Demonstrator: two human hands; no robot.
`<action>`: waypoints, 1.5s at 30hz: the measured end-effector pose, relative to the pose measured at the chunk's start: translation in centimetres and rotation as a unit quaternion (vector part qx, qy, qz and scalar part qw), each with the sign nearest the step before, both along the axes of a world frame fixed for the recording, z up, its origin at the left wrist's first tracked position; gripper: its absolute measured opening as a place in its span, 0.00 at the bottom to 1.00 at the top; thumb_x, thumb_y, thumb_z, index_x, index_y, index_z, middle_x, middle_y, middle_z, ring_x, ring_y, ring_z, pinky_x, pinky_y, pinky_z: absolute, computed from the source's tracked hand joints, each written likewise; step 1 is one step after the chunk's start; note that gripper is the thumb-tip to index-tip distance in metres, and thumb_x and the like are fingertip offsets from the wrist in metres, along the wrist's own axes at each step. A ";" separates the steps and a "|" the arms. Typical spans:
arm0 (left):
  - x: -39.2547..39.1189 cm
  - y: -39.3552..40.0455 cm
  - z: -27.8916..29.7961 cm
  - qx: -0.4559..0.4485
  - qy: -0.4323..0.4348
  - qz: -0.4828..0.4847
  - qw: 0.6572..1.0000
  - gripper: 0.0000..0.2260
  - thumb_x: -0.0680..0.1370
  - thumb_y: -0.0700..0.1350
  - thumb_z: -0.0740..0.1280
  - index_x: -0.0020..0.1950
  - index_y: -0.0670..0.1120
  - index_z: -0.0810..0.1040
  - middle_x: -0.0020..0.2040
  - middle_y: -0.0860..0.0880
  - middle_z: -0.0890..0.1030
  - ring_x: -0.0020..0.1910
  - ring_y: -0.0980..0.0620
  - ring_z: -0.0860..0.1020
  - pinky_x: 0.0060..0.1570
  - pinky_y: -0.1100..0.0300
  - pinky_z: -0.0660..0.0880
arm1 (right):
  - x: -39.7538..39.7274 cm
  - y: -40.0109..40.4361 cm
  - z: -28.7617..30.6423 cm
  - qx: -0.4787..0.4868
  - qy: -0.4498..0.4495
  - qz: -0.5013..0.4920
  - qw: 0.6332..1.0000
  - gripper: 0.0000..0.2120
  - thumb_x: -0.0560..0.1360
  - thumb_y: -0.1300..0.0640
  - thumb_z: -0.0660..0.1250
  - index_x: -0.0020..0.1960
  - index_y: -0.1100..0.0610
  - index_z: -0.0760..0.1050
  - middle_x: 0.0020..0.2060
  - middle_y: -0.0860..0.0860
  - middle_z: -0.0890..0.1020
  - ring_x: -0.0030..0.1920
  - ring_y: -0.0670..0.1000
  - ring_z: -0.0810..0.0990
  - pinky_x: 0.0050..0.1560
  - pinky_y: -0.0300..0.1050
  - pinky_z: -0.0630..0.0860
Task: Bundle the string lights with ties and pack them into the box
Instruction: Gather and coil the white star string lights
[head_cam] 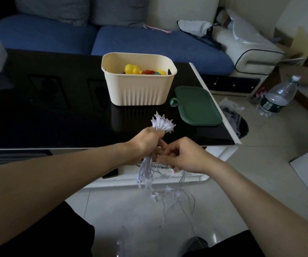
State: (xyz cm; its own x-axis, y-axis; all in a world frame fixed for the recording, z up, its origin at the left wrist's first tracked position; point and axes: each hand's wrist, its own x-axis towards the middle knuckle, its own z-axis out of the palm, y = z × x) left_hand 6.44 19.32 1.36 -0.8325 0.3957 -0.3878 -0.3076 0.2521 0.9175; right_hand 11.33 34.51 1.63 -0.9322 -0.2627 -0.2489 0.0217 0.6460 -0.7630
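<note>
Here our left hand fists the lights; our right hand pinches the strands below. We should gather dangling wire before tying.

Glossy black tabletop; ribbed matt cream plastic box; translucent plastic string lights.

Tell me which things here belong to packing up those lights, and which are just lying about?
Part of the job:
- clear star-shaped string lights, gripped by the left hand, right hand pinching them
- cream ribbed plastic box
- green flat lid

Just lying about:
- clear plastic water bottle
- blue sofa
- black bin
</note>
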 end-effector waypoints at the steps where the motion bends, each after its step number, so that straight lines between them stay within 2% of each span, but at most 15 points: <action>1: 0.0 0.0 -0.1 -0.027 0.017 -0.009 0.999 0.14 0.83 0.44 0.55 0.41 0.40 0.73 0.40 0.39 0.79 0.36 0.42 0.76 0.42 0.49 0.72 | 0.1 -0.2 0.0 -0.005 -0.013 0.002 1.000 0.09 0.73 0.51 0.77 0.44 0.57 0.83 0.26 0.46 0.78 0.29 0.44 0.75 0.34 0.44 0.77; 5: 0.2 -0.1 -0.3 -0.081 0.031 -0.056 0.995 0.16 0.82 0.41 0.55 0.37 0.38 0.74 0.33 0.40 0.78 0.31 0.43 0.76 0.30 0.58 0.73 | 0.1 -0.2 -0.3 -0.066 -0.068 0.014 0.995 0.16 0.70 0.62 0.79 0.48 0.57 0.72 0.31 0.49 0.80 0.32 0.48 0.80 0.38 0.43 0.78; 9: 0.3 -0.3 -0.3 -0.091 0.026 -0.062 0.994 0.17 0.83 0.42 0.53 0.38 0.38 0.73 0.34 0.37 0.77 0.25 0.44 0.73 0.28 0.56 0.70 | -0.2 0.3 -0.5 -0.044 -0.073 0.036 0.996 0.20 0.68 0.68 0.79 0.47 0.55 0.69 0.38 0.52 0.83 0.36 0.47 0.80 0.41 0.41 0.77; 13: 0.1 -0.4 0.4 -0.086 0.030 -0.042 0.995 0.14 0.84 0.43 0.53 0.42 0.39 0.69 0.32 0.41 0.77 0.22 0.48 0.71 0.27 0.59 0.67 | -0.5 0.7 -1.3 -0.014 -0.060 0.033 0.998 0.18 0.68 0.66 0.79 0.46 0.55 0.72 0.42 0.51 0.86 0.39 0.44 0.82 0.43 0.39 0.78; 18: -0.3 -1.0 1.4 -0.057 0.047 -0.024 0.997 0.16 0.84 0.44 0.53 0.39 0.38 0.70 0.22 0.48 0.75 0.20 0.52 0.69 0.24 0.63 0.62 | -0.9 1.4 -2.3 0.068 -0.118 0.061 0.989 0.16 0.71 0.56 0.79 0.55 0.50 0.78 0.49 0.49 0.85 0.50 0.47 0.84 0.56 0.45 0.80; 21: -0.6 -1.4 1.5 -0.066 0.050 -0.026 0.996 0.15 0.84 0.44 0.54 0.40 0.39 0.71 0.23 0.50 0.75 0.20 0.52 0.69 0.24 0.64 0.64 | -0.8 1.7 -2.3 0.081 -0.139 0.067 0.985 0.06 0.76 0.56 0.74 0.52 0.52 0.81 0.45 0.51 0.87 0.45 0.45 0.85 0.48 0.39 0.77; 23: -0.7 -1.7 1.4 -0.074 0.053 -0.032 0.995 0.13 0.84 0.44 0.55 0.43 0.40 0.70 0.26 0.49 0.77 0.20 0.53 0.70 0.23 0.64 0.65 | -1.0 1.8 -2.2 0.067 -0.116 0.051 0.990 0.02 0.77 0.56 0.72 0.48 0.54 0.81 0.39 0.53 0.87 0.40 0.46 0.85 0.46 0.42 0.77; 27: -0.8 -1.8 0.7 -0.111 0.069 -0.059 0.990 0.11 0.83 0.45 0.56 0.44 0.42 0.69 0.39 0.39 0.82 0.23 0.51 0.71 0.26 0.61 0.67 | -1.3 1.9 -1.7 0.025 -0.093 0.020 0.995 0.04 0.76 0.56 0.73 0.45 0.56 0.82 0.36 0.55 0.86 0.38 0.49 0.84 0.51 0.55 0.81; 29: -0.8 -1.8 0.5 -0.123 0.075 -0.072 0.987 0.11 0.83 0.45 0.56 0.45 0.41 0.69 0.48 0.29 0.81 0.25 0.49 0.72 0.26 0.60 0.67 | -1.1 1.8 -1.5 -0.004 -0.095 0.010 0.995 0.04 0.76 0.56 0.74 0.44 0.56 0.83 0.36 0.54 0.84 0.37 0.50 0.82 0.48 0.53 0.81; 31: -0.7 -1.8 0.5 -0.132 0.080 -0.085 0.984 0.11 0.83 0.45 0.56 0.45 0.40 0.69 0.51 0.27 0.80 0.25 0.48 0.71 0.25 0.61 0.67 | -1.0 1.6 -1.4 -0.013 -0.087 -0.001 0.996 0.05 0.76 0.55 0.74 0.44 0.55 0.83 0.35 0.51 0.83 0.36 0.49 0.80 0.41 0.48 0.79; 36: -0.9 -1.8 0.2 -0.146 0.070 -0.123 0.979 0.09 0.83 0.44 0.57 0.45 0.41 0.67 0.43 0.35 0.83 0.22 0.50 0.70 0.27 0.60 0.66 | -1.1 1.3 -1.1 0.022 -0.046 -0.011 0.999 0.06 0.75 0.53 0.75 0.41 0.54 0.84 0.29 0.44 0.79 0.29 0.40 0.73 0.33 0.37 0.68; 38: -0.8 -1.9 0.1 -0.162 0.079 -0.150 0.972 0.10 0.82 0.44 0.58 0.45 0.41 0.71 0.39 0.39 0.83 0.22 0.50 0.71 0.28 0.60 0.67 | -1.1 1.3 -0.9 0.026 -0.039 -0.004 0.999 0.05 0.73 0.52 0.77 0.41 0.53 0.85 0.33 0.48 0.83 0.33 0.45 0.78 0.37 0.44 0.74; 41: -0.6 -2.3 0.0 -0.173 0.090 -0.195 0.961 0.11 0.82 0.45 0.61 0.45 0.39 0.76 0.34 0.44 0.83 0.24 0.50 0.71 0.29 0.58 0.66 | -1.1 1.7 -0.9 0.039 -0.027 0.003 0.999 0.04 0.71 0.51 0.78 0.43 0.51 0.87 0.42 0.54 0.87 0.47 0.58 0.85 0.54 0.58 0.80; 43: -0.6 -2.4 -0.1 -0.160 0.087 -0.219 0.959 0.12 0.82 0.46 0.63 0.46 0.38 0.78 0.33 0.46 0.82 0.29 0.47 0.71 0.31 0.56 0.66 | -1.0 1.8 -0.8 0.064 -0.028 0.013 0.997 0.03 0.72 0.51 0.77 0.43 0.49 0.87 0.42 0.52 0.87 0.47 0.57 0.85 0.55 0.57 0.80; 45: -0.5 -2.5 0.0 -0.147 0.090 -0.232 0.957 0.11 0.80 0.47 0.67 0.43 0.41 0.79 0.33 0.46 0.81 0.34 0.45 0.71 0.36 0.52 0.68 | -1.0 2.0 -0.7 0.084 -0.032 0.024 0.996 0.05 0.74 0.49 0.75 0.43 0.49 0.85 0.40 0.52 0.86 0.40 0.52 0.83 0.46 0.51 0.79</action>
